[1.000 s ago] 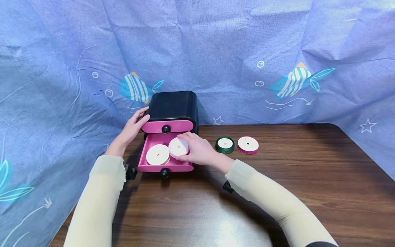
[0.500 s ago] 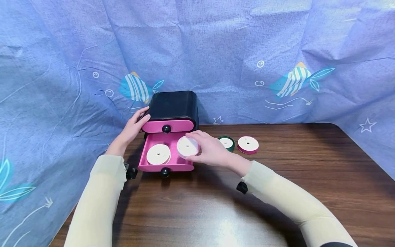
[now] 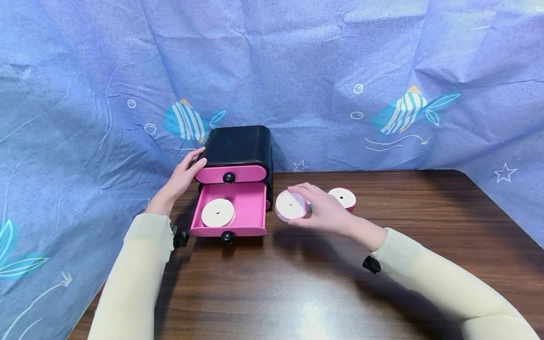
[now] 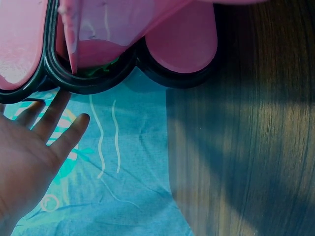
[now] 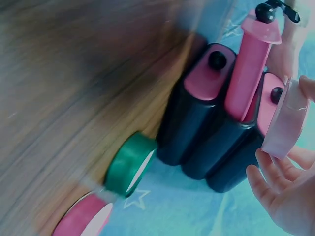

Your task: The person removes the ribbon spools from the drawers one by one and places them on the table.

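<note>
My right hand (image 3: 329, 212) holds a spool of pale pink ribbon (image 3: 291, 206) by its edge, fingers above and thumb below, over the table to the right of the drawer cabinet (image 3: 238, 144). In the right wrist view the ribbon's pale band faces the camera. The cabinet is black with pink drawers; its middle drawer (image 3: 251, 205) is pulled out. Inside it, on the left, lies a white-faced spool (image 3: 218, 212). With fingers extended, my left hand (image 3: 180, 179) rests against the cabinet's left side, near the top.
On the brown table (image 3: 425, 236), a spool of green ribbon (image 5: 130, 164) is mostly hidden behind my right hand in the head view. Beside it lies a spool of deep pink ribbon (image 3: 342, 198). A blue fish-print cloth (image 3: 314, 71) hangs behind.
My right hand has lifted the pale pink ribbon spool out of the drawer and carried it right, past the drawer's side. The left hand and the cabinet have stayed in place.
</note>
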{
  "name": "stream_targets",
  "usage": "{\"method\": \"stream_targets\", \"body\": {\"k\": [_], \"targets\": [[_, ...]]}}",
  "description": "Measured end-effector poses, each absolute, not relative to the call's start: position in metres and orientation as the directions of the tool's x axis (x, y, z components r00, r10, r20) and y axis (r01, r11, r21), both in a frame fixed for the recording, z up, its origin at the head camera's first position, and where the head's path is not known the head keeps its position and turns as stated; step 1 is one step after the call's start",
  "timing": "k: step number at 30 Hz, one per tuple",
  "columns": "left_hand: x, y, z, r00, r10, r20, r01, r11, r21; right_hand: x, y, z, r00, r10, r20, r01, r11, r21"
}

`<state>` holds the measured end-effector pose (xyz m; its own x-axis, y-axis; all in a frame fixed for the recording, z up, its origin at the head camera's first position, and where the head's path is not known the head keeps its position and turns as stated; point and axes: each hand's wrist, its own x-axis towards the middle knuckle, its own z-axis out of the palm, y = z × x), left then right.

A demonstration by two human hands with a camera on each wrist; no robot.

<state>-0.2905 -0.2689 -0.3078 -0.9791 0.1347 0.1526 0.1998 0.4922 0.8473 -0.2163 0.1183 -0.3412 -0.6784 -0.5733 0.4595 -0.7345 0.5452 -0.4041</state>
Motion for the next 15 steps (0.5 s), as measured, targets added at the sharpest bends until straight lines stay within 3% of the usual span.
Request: {"method": "stream_targets", "body": {"k": [15], "targets": [[-0.292, -0.270, -0.310, -0.979, 0.132, 0.157, 0.203, 0.492, 0.846, -0.207, 0.165, -0.377, -0.755, -0.561, 0.340, -0.655, 0.673, -0.344]]}}
